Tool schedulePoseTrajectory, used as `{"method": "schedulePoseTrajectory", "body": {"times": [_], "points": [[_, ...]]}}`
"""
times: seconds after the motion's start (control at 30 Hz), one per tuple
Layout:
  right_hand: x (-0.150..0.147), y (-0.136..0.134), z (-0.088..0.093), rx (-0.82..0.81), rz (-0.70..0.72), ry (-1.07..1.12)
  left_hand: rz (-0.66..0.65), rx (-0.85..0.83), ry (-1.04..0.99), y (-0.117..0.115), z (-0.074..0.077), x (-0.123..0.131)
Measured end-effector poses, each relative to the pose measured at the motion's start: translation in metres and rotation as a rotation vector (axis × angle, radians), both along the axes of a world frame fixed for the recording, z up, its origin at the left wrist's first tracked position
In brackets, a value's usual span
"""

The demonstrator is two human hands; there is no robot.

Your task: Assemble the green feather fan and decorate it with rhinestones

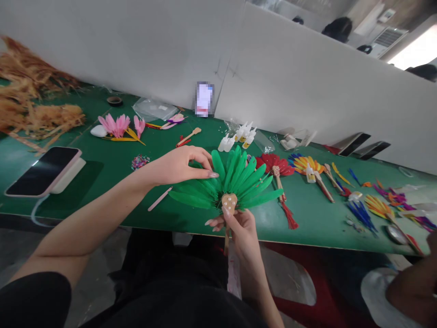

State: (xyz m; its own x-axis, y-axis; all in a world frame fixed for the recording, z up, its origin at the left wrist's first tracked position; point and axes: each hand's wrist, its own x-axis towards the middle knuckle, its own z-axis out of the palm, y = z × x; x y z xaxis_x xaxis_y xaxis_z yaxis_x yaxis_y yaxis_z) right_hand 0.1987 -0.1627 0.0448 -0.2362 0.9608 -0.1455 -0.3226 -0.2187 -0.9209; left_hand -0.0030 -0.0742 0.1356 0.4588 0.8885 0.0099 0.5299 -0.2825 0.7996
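Grips the green feather fan (235, 177) in the right hand (241, 228), with the thumb on the handle just below its pearl-dotted heart (229, 202) and the fingers curled behind. Touches the upper-left feathers with the left hand (198, 165); cannot tell whether pinching one or only resting there. Holds the fan upright at the near edge of the green table (112, 202), spread wide and covering much of the middle.

Overlaps, on the right, the left edge of a red feather fan (276, 164) with a tassel (288, 214). Has just behind the top feathers a cluster of small glue bottles (242, 134). Reaches with the left forearm past a pink stick (160, 199) on its near side and a heap of coloured beads (137, 161) on its far side.

Has farther left a phone (44, 171) propped on a pale block, pink feathers (115, 125) and a pile of brown fibre (37, 77); against the wall (153, 50), a blurred-out screen (204, 99). Has farther right a yellow-and-blue fan (302, 162) with one bottle (310, 174) on it, then loose blue feathers (362, 217), and another person's arm (413, 282) near the table's edge.
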Motion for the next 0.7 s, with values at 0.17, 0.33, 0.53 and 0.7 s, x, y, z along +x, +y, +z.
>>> {"method": "schedulePoseTrajectory", "body": {"times": [0.17, 0.33, 0.53, 0.7], "points": [[-0.0003, -0.0015, -0.0015, -0.011, 0.004, 0.008, -0.011, 0.045, 0.004, 0.0011, -0.0032, 0.001], [0.0, -0.0004, -0.0037, -0.023, 0.005, 0.006, -0.054, 0.149, -0.007, 0.0007, -0.0042, 0.0029], [0.0009, -0.0007, -0.0051, -0.043, -0.002, 0.015, 0.126, 0.128, -0.009, 0.0036, -0.0045, -0.0051], [-0.0006, -0.0019, -0.0048, -0.062, 0.007, 0.001, 0.165, 0.136, -0.094, 0.0015, -0.008, -0.0005]]}}
